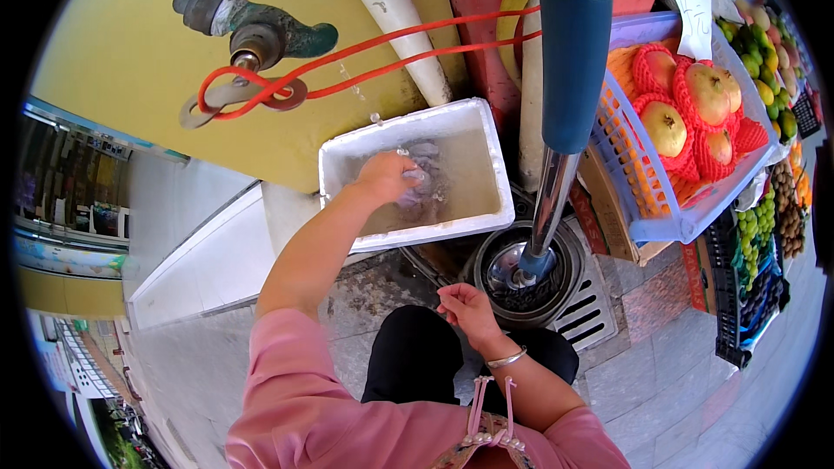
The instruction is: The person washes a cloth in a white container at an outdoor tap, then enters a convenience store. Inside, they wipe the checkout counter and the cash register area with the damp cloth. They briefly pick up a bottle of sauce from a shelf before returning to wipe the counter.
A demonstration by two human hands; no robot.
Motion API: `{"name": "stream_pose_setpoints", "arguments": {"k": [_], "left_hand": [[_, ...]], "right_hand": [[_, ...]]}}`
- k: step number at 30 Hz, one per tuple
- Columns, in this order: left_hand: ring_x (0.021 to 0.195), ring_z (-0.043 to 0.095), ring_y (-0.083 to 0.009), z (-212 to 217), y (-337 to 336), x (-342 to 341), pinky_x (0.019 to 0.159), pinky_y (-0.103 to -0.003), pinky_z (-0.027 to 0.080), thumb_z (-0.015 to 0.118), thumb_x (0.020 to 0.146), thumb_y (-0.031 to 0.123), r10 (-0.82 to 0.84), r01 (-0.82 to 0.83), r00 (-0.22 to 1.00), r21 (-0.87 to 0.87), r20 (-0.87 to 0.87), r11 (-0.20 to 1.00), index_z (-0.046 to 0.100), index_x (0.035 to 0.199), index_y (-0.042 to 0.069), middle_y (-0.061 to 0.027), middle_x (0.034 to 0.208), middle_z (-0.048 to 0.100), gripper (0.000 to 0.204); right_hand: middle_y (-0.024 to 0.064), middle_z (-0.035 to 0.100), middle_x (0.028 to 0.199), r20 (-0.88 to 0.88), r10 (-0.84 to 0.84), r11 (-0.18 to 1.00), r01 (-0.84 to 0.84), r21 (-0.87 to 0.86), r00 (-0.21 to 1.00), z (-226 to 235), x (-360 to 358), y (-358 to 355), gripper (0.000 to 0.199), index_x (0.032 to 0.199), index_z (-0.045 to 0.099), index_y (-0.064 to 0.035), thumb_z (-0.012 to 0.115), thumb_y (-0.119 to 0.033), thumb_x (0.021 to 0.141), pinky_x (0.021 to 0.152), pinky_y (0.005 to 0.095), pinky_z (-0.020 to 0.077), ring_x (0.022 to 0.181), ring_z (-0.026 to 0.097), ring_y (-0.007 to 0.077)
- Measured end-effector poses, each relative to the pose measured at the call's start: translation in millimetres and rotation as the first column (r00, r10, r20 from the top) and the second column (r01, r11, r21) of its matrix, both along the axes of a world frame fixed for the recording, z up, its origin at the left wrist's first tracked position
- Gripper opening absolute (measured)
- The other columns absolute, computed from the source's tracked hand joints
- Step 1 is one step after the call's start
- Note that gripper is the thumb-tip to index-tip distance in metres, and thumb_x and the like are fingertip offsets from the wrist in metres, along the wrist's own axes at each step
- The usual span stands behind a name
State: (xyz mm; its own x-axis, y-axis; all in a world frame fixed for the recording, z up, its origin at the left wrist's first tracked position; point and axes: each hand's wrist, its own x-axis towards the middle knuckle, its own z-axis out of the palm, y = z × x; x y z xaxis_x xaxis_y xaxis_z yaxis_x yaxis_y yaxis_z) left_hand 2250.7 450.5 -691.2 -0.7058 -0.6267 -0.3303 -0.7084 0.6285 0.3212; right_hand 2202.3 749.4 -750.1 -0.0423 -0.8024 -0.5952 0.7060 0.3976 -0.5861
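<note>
A white foam box of cloudy water stands by the yellow wall. My left hand reaches over its near-left side, fingers closed on a wet greyish-purple cloth, part of which lies under water. From a tap above, drops fall into the box near this hand. Close to my knees, my right hand hovers with its fingers curled in and the thumb against them. Nothing shows in it. A silver bracelet circles that wrist.
A steel pole with a blue sleeve stands in a dark round base beside a drain grate. Orange-red cord stretches from the tap toward the pole. On the right, a lilac basket holds netted pomegranates; more fruit lies beyond.
</note>
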Motion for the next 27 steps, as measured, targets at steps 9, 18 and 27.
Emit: {"name": "stream_pose_setpoints", "arguments": {"k": [9,18,27], "left_hand": [[0.079,0.049,-0.0118,82,23,19,0.070,-0.024,0.041,0.070,0.081,0.012,0.204,0.023,0.713,0.313,-0.671,0.950,0.064,0.085,0.005,-0.0008,0.084,0.050,0.010],[0.101,0.054,-0.0280,17,3,53,0.087,-0.037,0.044,0.064,0.073,-0.002,-0.233,0.247,0.967,0.162,-0.100,0.955,0.060,0.101,0.011,-0.0098,0.104,0.056,0.031],[0.106,0.057,-0.0314,-38,11,-18,0.084,-0.041,0.048,0.064,0.075,0.011,-0.199,0.198,0.978,-0.031,-0.061,0.980,0.062,0.116,0.015,-0.0140,0.119,0.057,0.041]], "right_hand": [[0.0034,0.063,0.075,0.016,0.000,1.000,0.000,-0.006,1.000,1,-4,1,0.013,0.099,0.062,-0.0025,0.061,-0.011,0.089,0.051,0.0171,0.0390,0.056,0.050,0.0053],[0.0038,0.063,0.075,0.036,0.010,1.000,-0.010,0.018,0.999,4,-3,2,0.013,0.099,0.062,-0.0025,0.060,-0.011,0.089,0.051,0.0173,0.0389,0.055,0.050,0.0057],[0.0040,0.063,0.074,0.010,-0.017,0.999,0.017,0.027,1.000,-2,-5,2,0.014,0.099,0.062,-0.0023,0.061,-0.011,0.089,0.050,0.0172,0.0384,0.054,0.050,0.0058]]}}
